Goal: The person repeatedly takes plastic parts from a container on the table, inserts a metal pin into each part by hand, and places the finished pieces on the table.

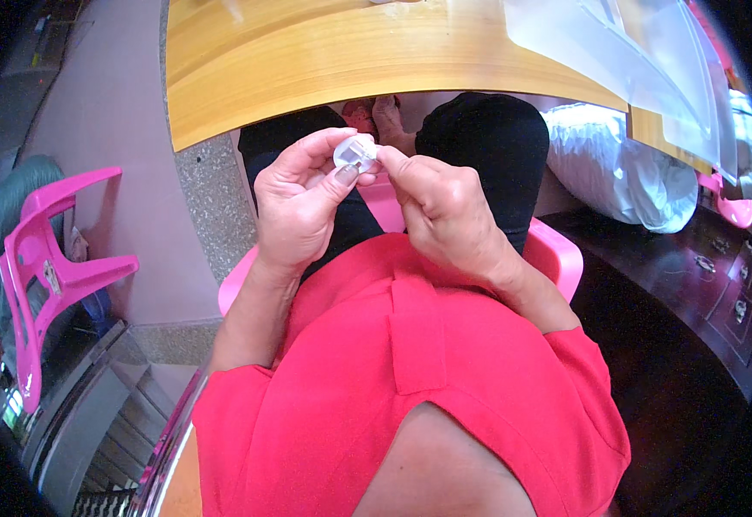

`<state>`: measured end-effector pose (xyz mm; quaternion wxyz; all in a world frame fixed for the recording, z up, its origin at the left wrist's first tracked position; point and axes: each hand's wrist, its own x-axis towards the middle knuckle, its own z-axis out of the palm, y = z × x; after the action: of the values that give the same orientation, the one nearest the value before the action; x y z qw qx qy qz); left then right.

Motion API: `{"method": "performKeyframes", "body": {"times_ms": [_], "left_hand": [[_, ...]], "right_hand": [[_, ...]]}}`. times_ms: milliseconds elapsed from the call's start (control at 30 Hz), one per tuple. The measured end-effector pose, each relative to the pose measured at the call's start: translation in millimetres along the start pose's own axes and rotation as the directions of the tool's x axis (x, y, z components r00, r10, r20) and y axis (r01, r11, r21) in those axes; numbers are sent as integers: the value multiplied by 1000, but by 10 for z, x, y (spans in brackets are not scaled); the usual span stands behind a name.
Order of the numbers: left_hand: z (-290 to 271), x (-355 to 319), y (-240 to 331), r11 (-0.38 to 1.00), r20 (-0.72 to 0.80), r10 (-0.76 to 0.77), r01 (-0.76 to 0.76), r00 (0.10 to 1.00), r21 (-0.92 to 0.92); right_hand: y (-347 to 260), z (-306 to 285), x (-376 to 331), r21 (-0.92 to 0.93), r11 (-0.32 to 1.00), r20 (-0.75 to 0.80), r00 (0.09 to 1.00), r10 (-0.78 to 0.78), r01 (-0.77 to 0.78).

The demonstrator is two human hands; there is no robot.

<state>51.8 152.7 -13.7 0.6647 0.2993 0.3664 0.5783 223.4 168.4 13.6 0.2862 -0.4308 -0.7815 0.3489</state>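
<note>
Over my lap, just short of the table's near edge, my left hand [303,194] pinches a small round white plastic part [348,152] between thumb and fingers. A raised, partly clear piece shows on its face; its exact kind I cannot make out. From the other side my right hand [445,202] meets it, index finger stretched to the part's right edge and the other fingers curled in. Whether my right thumb also grips something is hidden behind the hand.
A wooden table [376,56] lies ahead, with clear plastic trays or sheets [600,47] at its right. A large bag of white material [626,168] sits below on the right. A pink plastic stool [57,267] stands at left; I sit on a pink chair [557,258].
</note>
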Motion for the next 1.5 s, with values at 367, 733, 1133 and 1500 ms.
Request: {"method": "performKeyframes", "body": {"times_ms": [367, 733, 1133, 1500], "left_hand": [[43, 23, 53, 979, -71, -133, 120, 989, -168], [29, -10, 20, 983, -102, -123, 107, 987, -151], [-2, -32, -20, 998, -92, -54, 52, 994, -25], [-20, -55, -2, 994, -2, -36, 36, 999, 103]], "right_hand": [[-24, -19, 12, -155, 988, -25, 1000, 7, -11], [-94, -6, 0, -448, 893, 55, 998, -19, 41], [-135, -61, 37, -554, 826, 216, 976, 22, 104], [-162, -259, 155, -555, 788, 438, 899, 2, 268]]}}
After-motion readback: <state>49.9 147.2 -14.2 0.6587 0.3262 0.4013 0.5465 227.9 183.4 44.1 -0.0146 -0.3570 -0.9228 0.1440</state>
